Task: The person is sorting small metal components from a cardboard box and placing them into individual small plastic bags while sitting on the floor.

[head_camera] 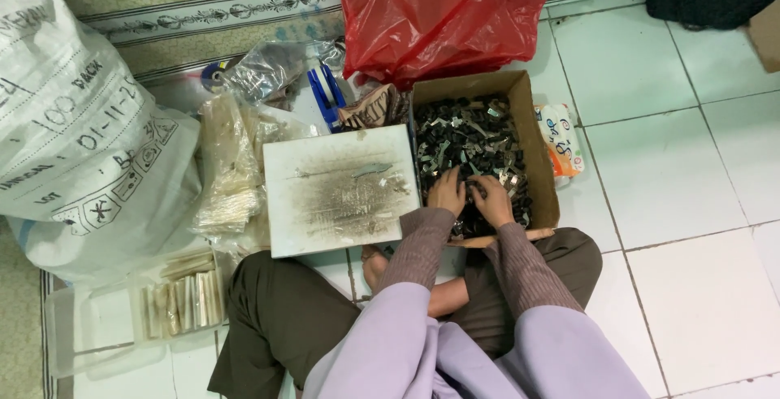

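**Desk:** White floor tiles [691, 163], a person seated cross-legged on them. Where are the hands?

**Photographer:** Both are down in an open cardboard box [543, 173] resting against the person's knees. The left hand [446, 190] and the right hand [492, 199] lie side by side, nearly touching, palms down, at the near end of the box.

**Desk:** And what fills the box?

**Photographer:** A heap of small dark and silvery metal pieces [467, 135], spreading away from the fingertips to the far wall.

**Desk:** Are the hands gripping anything?

**Photographer:** Fingers are curled into the pile and touch the pieces. Whether either hand has closed on one I cannot tell; the fingertips are buried and the view is too small.

**Desk:** What lies around them?

**Photographer:** Just left of the left hand, a square white board [340, 189] with a dark scorched-looking smear, its edge against the box. Further left, clear bags of pale strips [231, 175] and a large white sack [77, 135]. Nearer the person on that side, a clear tray of similar pale strips [185, 297].

**Desk:** Beyond the box?

**Photographer:** A red plastic bag [443, 13], and left of it a blue-handled tool [325, 90] beside a crumpled clear bag [272, 67]. Right of the right hand, a small printed packet [561, 140] leans on the box's outer wall.
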